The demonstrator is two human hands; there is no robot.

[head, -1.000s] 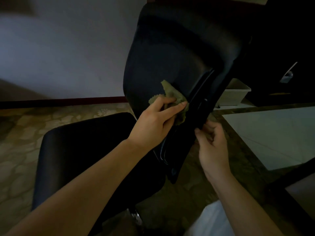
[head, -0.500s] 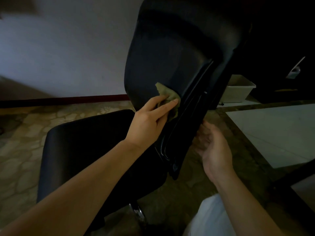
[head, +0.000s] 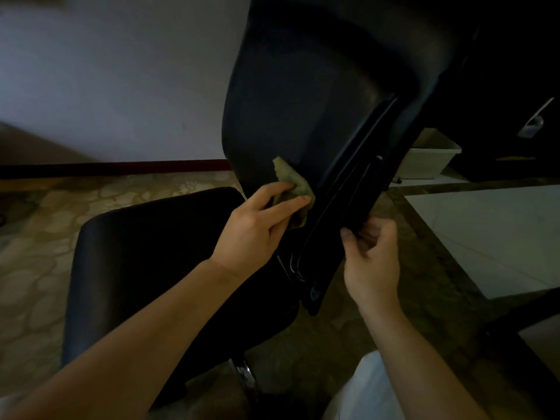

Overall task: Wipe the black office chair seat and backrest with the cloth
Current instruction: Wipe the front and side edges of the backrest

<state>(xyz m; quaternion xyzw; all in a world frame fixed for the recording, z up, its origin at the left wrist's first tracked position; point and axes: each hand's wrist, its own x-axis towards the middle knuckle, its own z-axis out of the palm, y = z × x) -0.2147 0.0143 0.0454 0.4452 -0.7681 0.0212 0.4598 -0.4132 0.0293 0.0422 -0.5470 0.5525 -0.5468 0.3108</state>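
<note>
Now | wiping backrest (head: 318, 86) rear | left hand (head: 257, 228): straight fingers press green cloth (head: 292, 178) | right hand (head: 371, 256): grips backrest edge | next, likely: sweep above fingertips

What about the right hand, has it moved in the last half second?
Yes: the right hand closed up-left onto the backrest edge, which it now grips.
</note>
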